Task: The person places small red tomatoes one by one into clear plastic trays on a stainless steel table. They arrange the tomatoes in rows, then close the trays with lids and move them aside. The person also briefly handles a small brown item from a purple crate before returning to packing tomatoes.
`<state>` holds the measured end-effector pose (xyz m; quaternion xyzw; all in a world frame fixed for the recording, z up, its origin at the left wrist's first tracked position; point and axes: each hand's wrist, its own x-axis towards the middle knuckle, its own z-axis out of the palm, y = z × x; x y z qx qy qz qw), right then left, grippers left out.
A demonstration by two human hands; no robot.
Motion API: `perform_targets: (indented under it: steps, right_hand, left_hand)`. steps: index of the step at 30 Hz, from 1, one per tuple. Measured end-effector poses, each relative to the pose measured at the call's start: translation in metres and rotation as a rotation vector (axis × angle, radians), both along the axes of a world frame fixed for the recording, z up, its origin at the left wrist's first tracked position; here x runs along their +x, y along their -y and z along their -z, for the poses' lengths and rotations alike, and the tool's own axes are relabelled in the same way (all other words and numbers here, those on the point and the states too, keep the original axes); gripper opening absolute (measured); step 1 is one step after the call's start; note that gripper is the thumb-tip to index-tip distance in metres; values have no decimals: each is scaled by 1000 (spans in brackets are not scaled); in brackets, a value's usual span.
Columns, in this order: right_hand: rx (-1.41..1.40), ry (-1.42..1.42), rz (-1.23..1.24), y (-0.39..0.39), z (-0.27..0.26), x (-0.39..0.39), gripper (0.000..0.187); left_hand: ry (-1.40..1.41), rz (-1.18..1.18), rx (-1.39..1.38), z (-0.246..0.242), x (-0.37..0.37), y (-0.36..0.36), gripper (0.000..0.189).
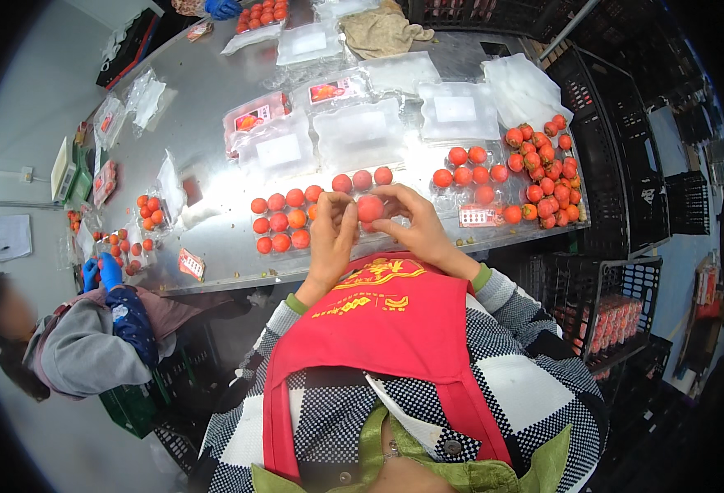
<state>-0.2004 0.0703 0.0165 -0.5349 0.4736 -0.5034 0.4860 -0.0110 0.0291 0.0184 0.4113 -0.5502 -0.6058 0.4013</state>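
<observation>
An orange-red persimmon [370, 208] is held up between my two hands, just above the steel table's near edge. My right hand [416, 229] grips it with thumb and index finger from the right. Curled in close, my left hand [330, 237] has its thumb and fingertips against the fruit's left side. Rows of persimmons [280, 222] stand in a clear plastic tray to the left of my hands. Behind them sits a short row of persimmons [362, 180]. My hands hide part of the fruit and tray below.
Loose persimmons [543, 175] are heaped at the right table end, beside another part-filled clear tray [454, 196]. Clear packs with white pads [362, 132] line the table's middle. A co-worker's blue-gloved hands [108, 270] handle fruit at left. Black crates [614, 302] stand at right.
</observation>
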Motion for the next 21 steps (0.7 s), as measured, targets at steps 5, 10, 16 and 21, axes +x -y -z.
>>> perform_targets:
  steps: [5, 10, 16, 21]
  right_hand:
    - [243, 451, -48, 0, 10, -5, 42]
    - [265, 492, -30, -2, 10, -10, 41]
    - [182, 348, 79, -12, 19, -19, 39]
    - [-45, -426, 390, -28, 32, -71, 42]
  left_hand:
    - [162, 80, -439, 2, -1, 2, 18]
    - [344, 130, -820, 1, 0, 7, 33]
    - [300, 70, -595, 3, -3, 3, 38]
    - [219, -79, -414, 3, 0, 4, 36]
